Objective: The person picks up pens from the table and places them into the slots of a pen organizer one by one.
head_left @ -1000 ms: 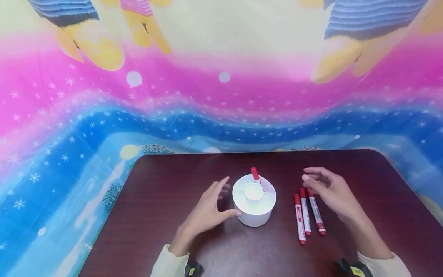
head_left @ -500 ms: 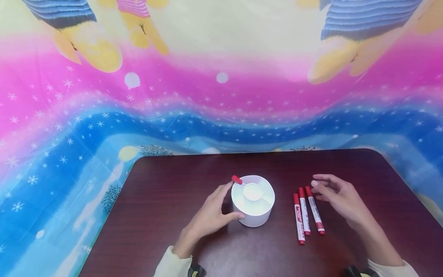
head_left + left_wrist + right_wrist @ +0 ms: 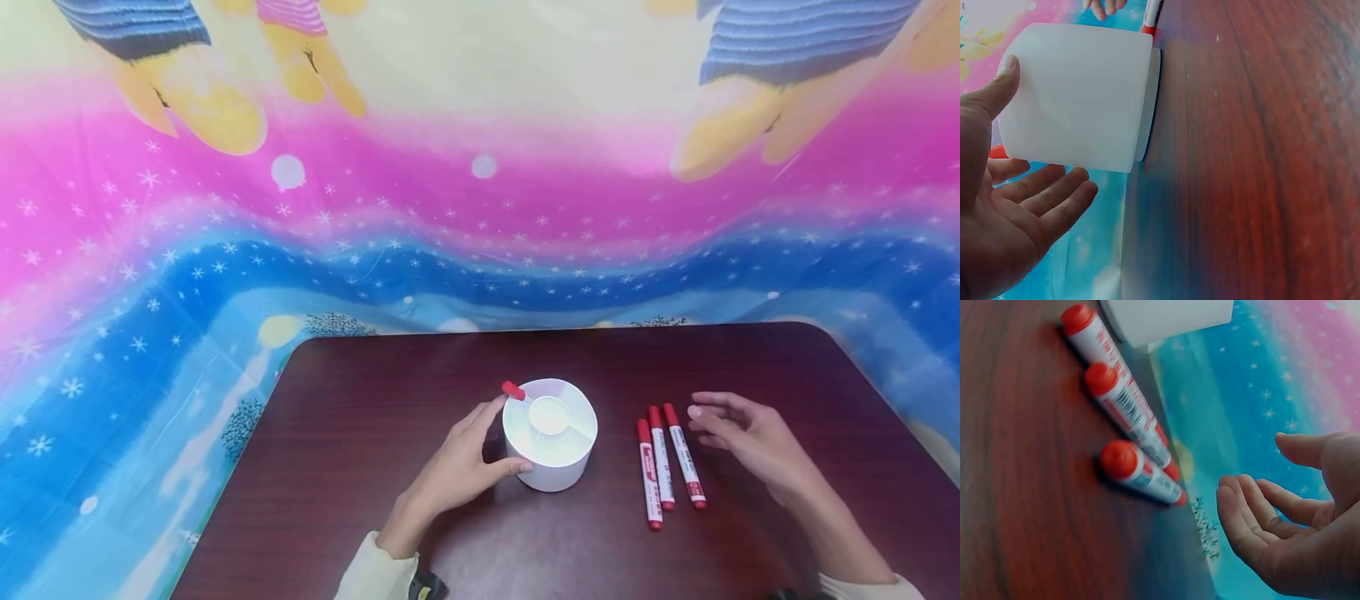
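Observation:
A round white desk organizer (image 3: 557,475) with a central cup and divided compartments stands on the table. One red-capped marker (image 3: 513,389) leans against its back left rim. My left hand (image 3: 457,467) holds the organizer from the left, thumb at the front wall and fingers along the left side. In the left wrist view, the thumb (image 3: 1005,81) lies against the white wall. Three red-and-white markers lie side by side to the right: a left one (image 3: 649,479), a middle one (image 3: 662,458) and a right one (image 3: 686,458). My right hand (image 3: 757,437) hovers right of them, fingers loosely bent, holding nothing.
The dark wooden table (image 3: 390,383) has rounded back corners. A colourful printed cloth (image 3: 465,225) hangs behind it. Under the organizer, a thin base (image 3: 1151,106) shows in the left wrist view.
The organizer has turned, carrying its marker from the back to the back left. My left hand has come closer around it. My right hand has drawn right, away from the loose markers.

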`<control>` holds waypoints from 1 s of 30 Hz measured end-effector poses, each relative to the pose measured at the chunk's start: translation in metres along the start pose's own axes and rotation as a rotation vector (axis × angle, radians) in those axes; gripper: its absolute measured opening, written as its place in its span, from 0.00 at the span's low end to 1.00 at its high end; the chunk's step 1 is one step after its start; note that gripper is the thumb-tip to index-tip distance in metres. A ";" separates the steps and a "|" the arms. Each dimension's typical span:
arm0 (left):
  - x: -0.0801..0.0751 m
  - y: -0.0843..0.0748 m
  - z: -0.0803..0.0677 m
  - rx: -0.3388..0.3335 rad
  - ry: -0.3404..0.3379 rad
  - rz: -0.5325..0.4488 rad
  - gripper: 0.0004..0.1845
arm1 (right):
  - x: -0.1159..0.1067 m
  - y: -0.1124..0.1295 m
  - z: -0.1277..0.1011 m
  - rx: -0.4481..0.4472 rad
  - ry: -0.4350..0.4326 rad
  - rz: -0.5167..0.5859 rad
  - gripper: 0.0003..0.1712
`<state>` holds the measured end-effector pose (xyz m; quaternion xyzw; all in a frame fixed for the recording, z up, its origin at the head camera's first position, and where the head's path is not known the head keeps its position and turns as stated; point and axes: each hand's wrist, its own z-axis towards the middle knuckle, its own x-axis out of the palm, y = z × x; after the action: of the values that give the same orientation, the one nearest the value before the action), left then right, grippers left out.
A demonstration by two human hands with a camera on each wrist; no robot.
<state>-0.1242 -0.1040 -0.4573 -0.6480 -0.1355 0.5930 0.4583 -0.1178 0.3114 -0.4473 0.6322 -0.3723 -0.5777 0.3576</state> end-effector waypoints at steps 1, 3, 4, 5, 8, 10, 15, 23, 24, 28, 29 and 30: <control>0.000 0.000 0.000 -0.003 0.001 0.001 0.55 | -0.001 -0.002 0.000 0.016 0.010 -0.005 0.35; 0.001 0.001 0.000 -0.007 0.001 0.006 0.55 | -0.001 -0.005 0.001 0.049 0.032 -0.007 0.36; 0.001 0.001 0.000 -0.008 0.001 0.007 0.55 | -0.002 -0.007 0.001 0.065 0.040 -0.010 0.36; 0.001 0.001 0.000 -0.005 0.001 0.009 0.55 | -0.002 -0.008 0.001 0.078 0.048 -0.012 0.36; 0.001 0.001 0.000 0.001 0.001 0.009 0.55 | -0.003 -0.013 0.003 0.104 0.066 -0.027 0.36; 0.001 0.001 0.000 0.005 0.002 0.006 0.55 | -0.004 -0.017 0.005 0.115 0.079 -0.046 0.37; 0.001 0.002 0.000 0.007 0.001 0.004 0.54 | -0.005 -0.025 0.008 0.131 0.134 -0.089 0.38; 0.002 0.001 0.001 -0.005 0.007 -0.008 0.54 | -0.004 -0.028 0.013 0.154 0.176 -0.143 0.42; 0.002 0.000 0.001 -0.008 0.008 -0.010 0.54 | -0.004 -0.028 0.013 0.157 0.181 -0.149 0.42; 0.001 -0.002 0.001 -0.022 0.014 -0.015 0.54 | -0.002 -0.027 0.015 0.148 0.197 -0.182 0.42; 0.001 -0.002 0.001 -0.023 0.014 -0.014 0.54 | -0.001 -0.027 0.016 0.147 0.199 -0.188 0.42; 0.001 -0.002 0.001 -0.026 0.015 -0.015 0.54 | 0.000 -0.026 0.016 0.142 0.197 -0.200 0.42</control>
<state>-0.1239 -0.1020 -0.4561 -0.6574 -0.1444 0.5828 0.4553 -0.1322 0.3238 -0.4716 0.7435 -0.3104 -0.5179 0.2875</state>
